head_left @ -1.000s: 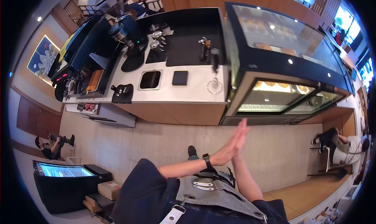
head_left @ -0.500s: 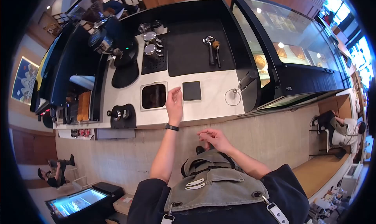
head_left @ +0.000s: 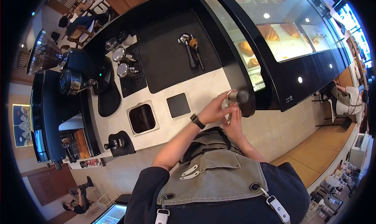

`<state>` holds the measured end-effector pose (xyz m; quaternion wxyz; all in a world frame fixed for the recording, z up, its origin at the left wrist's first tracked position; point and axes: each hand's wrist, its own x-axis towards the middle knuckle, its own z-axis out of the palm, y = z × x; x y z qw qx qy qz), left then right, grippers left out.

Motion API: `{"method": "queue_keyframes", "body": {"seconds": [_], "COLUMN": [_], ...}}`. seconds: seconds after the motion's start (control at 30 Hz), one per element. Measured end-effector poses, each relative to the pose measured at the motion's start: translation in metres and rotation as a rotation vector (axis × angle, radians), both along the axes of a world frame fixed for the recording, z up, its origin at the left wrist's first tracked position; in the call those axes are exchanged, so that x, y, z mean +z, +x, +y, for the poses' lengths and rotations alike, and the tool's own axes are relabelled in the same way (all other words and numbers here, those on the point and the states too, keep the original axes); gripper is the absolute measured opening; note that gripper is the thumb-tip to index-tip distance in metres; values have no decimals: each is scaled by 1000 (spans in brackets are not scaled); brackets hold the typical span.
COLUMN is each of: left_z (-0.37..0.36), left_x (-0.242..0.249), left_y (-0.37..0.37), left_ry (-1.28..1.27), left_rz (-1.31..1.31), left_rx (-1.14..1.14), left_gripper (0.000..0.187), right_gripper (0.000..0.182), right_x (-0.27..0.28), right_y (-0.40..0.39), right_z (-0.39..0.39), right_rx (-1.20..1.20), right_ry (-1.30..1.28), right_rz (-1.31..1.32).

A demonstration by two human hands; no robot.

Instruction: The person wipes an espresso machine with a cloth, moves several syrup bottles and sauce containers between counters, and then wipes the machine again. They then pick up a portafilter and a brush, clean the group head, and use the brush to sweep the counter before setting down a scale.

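My left hand [head_left: 215, 109], with a dark watch on the wrist, is closed around a clear vessel with a dark, round-ended cylinder [head_left: 239, 96] beside it, at the counter's right end. From below, my right hand [head_left: 234, 123] meets it, with fingers closed together at the same vessel. The fingers hide most of the vessel. To the left, a flat dark square [head_left: 178, 105] lies on the white counter [head_left: 203, 84]. A portafilter [head_left: 188, 49] and a dark-handled tool with a brown head [head_left: 196, 51] rest on the black mat [head_left: 168, 47].
A display case [head_left: 309, 71] with pastries stands at the right. On the left are a grinder [head_left: 74, 71], a sunken bin [head_left: 142, 118], metal pitchers [head_left: 122, 70] and a tamper [head_left: 114, 143] on a small mat. Seated people [head_left: 344, 96] are farther off.
Both hands have moved right and come together at the clear vessel, my left hand leaving the area beside the dark square. The view has turned and shifted toward the display case.
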<state>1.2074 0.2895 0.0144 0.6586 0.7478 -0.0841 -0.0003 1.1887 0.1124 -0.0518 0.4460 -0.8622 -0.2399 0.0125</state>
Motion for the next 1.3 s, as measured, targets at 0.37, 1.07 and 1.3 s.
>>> {"method": "queue_keyframes", "body": {"seconds": [0.37, 1.07, 1.3], "left_z": [27, 144, 131], "left_x": [-8, -10, 7], "left_y": [7, -119, -112], "left_ry": [30, 132, 184], "left_rz": [43, 268, 220], "left_rx": [-105, 263, 203], "left_gripper": [50, 30, 29], "right_gripper": [22, 68, 52], "right_x": [-21, 50, 80], "right_y": [-2, 15, 23], "right_z": [8, 59, 56], "right_rx": [-119, -408, -366], "right_ry": [-96, 595, 595], "right_rz": [-138, 56, 102]}}
